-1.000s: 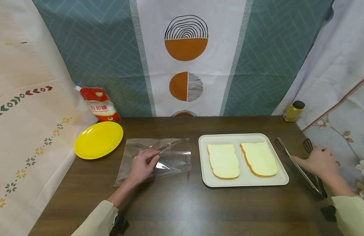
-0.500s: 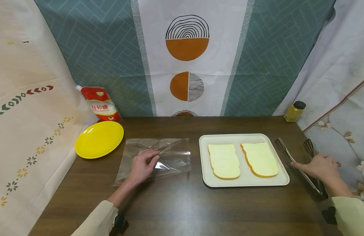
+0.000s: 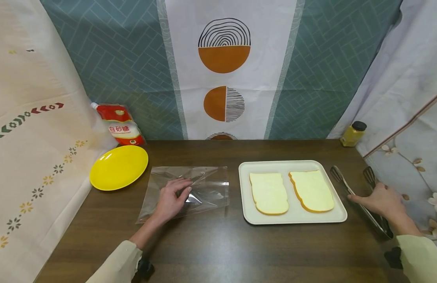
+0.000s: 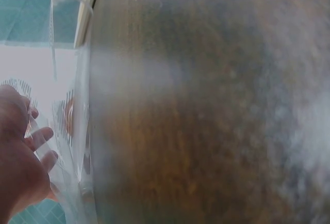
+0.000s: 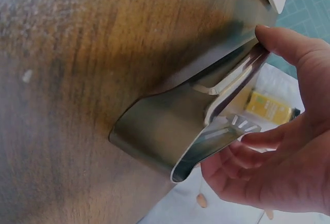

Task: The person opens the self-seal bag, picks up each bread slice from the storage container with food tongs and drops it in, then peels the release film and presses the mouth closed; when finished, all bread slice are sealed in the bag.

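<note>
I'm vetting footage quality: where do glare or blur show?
Head: glints on the clear plastic bag and yellow plate; left wrist: wooden tabletop blurred and hazy; right wrist: metal tongs fairly sharp, black-capped yellow jar behind them soft.

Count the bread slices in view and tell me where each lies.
2. One slice lies on the left half of the white tray, the other slice on its right half, nearer the tongs. Any lying underneath would be hidden.

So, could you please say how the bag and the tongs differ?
The bag is transparent; the tongs are opaque. The bag lies spread out, while the tongs form an open V. The left hand touches the bag; the right hand grips the tongs. Both are being handled.
</note>
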A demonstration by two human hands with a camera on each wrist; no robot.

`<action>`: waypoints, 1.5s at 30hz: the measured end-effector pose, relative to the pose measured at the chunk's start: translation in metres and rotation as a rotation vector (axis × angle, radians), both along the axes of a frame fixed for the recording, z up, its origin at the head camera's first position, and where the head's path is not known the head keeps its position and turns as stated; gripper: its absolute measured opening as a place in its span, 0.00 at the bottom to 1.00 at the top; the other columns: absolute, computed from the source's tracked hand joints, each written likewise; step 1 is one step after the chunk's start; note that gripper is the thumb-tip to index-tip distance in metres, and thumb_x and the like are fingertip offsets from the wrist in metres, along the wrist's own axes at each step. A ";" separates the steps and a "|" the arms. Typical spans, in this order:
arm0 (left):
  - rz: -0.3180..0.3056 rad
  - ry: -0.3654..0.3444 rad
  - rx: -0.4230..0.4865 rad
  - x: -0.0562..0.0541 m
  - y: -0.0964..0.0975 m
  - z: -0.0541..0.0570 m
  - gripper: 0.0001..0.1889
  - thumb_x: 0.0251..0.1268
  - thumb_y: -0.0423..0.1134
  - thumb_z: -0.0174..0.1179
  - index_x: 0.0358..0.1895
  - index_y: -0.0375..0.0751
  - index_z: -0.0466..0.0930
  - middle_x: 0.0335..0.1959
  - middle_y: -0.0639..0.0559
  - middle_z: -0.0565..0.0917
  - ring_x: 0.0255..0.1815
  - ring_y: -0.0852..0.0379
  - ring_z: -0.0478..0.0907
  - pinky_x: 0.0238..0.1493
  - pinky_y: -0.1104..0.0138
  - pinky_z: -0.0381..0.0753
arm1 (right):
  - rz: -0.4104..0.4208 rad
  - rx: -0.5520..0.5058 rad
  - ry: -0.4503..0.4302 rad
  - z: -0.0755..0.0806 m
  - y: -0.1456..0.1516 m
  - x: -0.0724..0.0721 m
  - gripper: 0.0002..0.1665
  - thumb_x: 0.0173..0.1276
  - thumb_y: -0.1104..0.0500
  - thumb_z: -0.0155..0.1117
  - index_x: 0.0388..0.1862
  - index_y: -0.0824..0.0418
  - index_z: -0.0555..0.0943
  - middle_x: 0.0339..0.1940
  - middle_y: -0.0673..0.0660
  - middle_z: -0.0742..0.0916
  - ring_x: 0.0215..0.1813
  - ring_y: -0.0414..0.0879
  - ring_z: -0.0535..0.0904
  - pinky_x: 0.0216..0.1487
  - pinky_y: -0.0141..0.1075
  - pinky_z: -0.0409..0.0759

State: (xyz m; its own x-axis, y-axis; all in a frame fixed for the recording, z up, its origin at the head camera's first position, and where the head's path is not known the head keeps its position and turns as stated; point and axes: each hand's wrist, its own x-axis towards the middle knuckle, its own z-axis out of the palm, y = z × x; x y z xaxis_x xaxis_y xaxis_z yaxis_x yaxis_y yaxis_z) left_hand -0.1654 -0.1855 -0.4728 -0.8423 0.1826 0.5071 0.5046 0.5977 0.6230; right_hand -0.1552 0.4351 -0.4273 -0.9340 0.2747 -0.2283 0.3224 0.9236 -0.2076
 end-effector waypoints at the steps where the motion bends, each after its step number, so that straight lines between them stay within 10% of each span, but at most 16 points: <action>1: 0.002 0.000 -0.001 0.000 0.000 0.000 0.10 0.62 0.28 0.67 0.46 0.34 0.88 0.48 0.40 0.87 0.54 0.38 0.80 0.57 0.44 0.73 | -0.005 -0.005 -0.004 0.000 -0.001 0.000 0.69 0.60 0.30 0.65 0.59 0.95 0.53 0.52 0.93 0.63 0.52 0.86 0.65 0.46 0.70 0.72; 18: -0.002 0.049 0.012 0.001 -0.001 -0.002 0.09 0.60 0.26 0.67 0.44 0.33 0.88 0.47 0.39 0.87 0.53 0.36 0.80 0.58 0.42 0.71 | 0.049 -0.047 0.088 0.014 -0.013 0.007 0.71 0.62 0.28 0.62 0.64 0.94 0.50 0.54 0.93 0.63 0.53 0.87 0.64 0.45 0.71 0.71; 45: -0.020 -0.007 -0.004 0.000 0.001 -0.006 0.10 0.62 0.28 0.67 0.46 0.33 0.88 0.49 0.39 0.86 0.55 0.38 0.80 0.57 0.43 0.74 | 0.169 -0.024 0.117 0.015 -0.106 0.076 0.68 0.52 0.25 0.69 0.64 0.80 0.57 0.45 0.84 0.71 0.36 0.73 0.77 0.23 0.60 0.74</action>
